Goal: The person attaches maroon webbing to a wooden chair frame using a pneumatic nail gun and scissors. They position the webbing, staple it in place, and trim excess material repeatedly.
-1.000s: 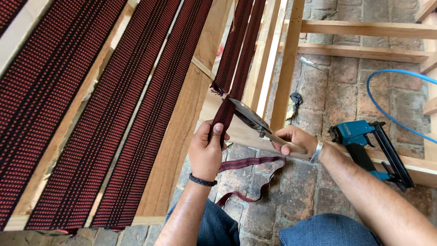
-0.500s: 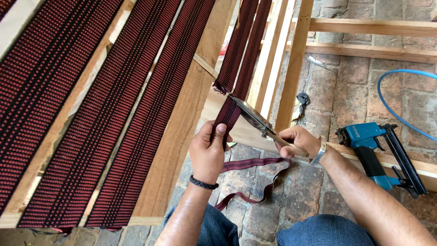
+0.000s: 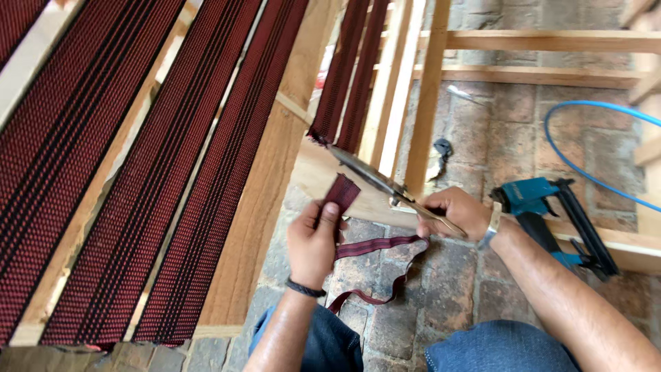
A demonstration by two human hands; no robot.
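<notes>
Webbing strap [image 3: 341, 193] is pinched in the left hand [image 3: 313, 241], already cut free from the wooden frame [image 3: 268, 172]; scissors [image 3: 385, 186] are gripped in the right hand [image 3: 454, 213], blades closed.

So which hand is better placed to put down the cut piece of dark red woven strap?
The left hand, probably: its fingers already pinch the cut end of the dark red woven strap. The right hand is busy gripping the metal scissors.

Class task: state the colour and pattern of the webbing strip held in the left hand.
Dark red webbing strip with black lines, head view.
</notes>
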